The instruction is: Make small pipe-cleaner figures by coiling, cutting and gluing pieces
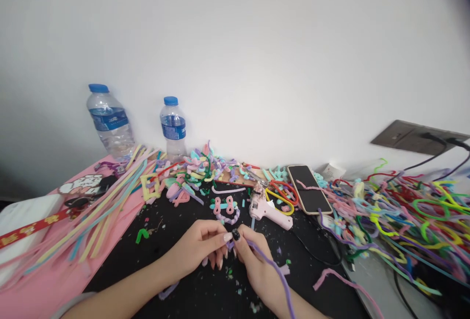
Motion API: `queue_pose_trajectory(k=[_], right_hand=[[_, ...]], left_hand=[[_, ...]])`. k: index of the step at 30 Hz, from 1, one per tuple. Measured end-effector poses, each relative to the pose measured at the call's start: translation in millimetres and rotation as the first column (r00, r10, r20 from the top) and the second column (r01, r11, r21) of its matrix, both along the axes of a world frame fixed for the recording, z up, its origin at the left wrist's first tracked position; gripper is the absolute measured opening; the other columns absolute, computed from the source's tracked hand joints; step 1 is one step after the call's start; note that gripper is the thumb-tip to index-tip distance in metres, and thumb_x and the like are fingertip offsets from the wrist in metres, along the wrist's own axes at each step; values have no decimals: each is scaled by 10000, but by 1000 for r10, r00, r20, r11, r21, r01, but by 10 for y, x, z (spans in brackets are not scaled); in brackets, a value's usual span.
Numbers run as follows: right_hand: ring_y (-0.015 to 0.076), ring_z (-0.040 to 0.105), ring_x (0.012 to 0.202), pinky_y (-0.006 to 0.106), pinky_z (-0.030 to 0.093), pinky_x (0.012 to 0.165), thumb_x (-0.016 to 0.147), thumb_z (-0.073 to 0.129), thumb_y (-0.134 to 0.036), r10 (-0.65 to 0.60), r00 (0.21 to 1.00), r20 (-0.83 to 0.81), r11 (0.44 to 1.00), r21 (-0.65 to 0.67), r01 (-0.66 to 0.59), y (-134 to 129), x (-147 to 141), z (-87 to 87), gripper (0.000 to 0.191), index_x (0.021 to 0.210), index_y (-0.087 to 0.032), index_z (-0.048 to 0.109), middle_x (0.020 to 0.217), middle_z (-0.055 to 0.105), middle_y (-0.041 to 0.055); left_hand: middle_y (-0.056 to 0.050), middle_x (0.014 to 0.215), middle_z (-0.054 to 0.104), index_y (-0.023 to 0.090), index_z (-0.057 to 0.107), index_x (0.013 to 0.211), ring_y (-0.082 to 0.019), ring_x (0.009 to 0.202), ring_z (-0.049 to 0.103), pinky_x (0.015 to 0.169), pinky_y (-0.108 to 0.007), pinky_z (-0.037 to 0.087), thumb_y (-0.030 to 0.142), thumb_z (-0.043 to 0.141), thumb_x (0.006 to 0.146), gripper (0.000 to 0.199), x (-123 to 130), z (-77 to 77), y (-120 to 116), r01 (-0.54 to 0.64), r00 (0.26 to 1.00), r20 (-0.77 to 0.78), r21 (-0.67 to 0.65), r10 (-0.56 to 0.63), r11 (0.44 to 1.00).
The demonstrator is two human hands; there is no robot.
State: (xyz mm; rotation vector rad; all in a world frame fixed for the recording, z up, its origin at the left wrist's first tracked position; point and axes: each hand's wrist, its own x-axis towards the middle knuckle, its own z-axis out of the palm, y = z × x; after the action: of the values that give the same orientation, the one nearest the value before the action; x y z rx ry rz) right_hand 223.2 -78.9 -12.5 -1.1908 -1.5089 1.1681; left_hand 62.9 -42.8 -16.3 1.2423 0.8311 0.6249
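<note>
My left hand (200, 247) and my right hand (253, 255) meet low in the middle of the view, thumbs nearly touching. Both pinch a purple pipe cleaner (273, 266) between thumb and fingers; its free length runs over my right hand and down toward the bottom edge. Just beyond the fingertips lies a small pink, teal and lilac pipe-cleaner piece (224, 206). A pale pink glue gun (270, 211) rests behind my right hand. The part of the purple pipe cleaner inside the fingers is mostly hidden.
Two water bottles (110, 121) (174, 130) stand against the wall at the back left. Long pastel pipe cleaners (106, 201) cover a pink sheet on the left. A phone (309, 189) lies at the right, beside a heap of colourful pipe cleaners (400, 216). Cables hang from a wall socket (411, 136).
</note>
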Motion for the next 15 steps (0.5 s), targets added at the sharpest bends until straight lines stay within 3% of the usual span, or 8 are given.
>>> queue_pose_trajectory(k=[6,15], right_hand=[[109,328,561,255,266,532,895,434,-483,82,995,51,997,3,-82,-9,-7,30,419,606,-180,450,574,385,-30],[88,229,500,243,196,470,859,463,-551,96,969,-230,979,-154,-133,-39,-21,-108,434,617,-198,388,547,272,-67]], left_hand=[[43,543,502,142,514,653,-65,434,444,424,-181,337,464,576,808,362,-37,-37,-19,-1,1000,11,96,0,995],[48,537,487,138,521,658,-55,446,416,440,-172,329,449,602,800,351,-60,22,-25,105,991,81,60,-109,993]])
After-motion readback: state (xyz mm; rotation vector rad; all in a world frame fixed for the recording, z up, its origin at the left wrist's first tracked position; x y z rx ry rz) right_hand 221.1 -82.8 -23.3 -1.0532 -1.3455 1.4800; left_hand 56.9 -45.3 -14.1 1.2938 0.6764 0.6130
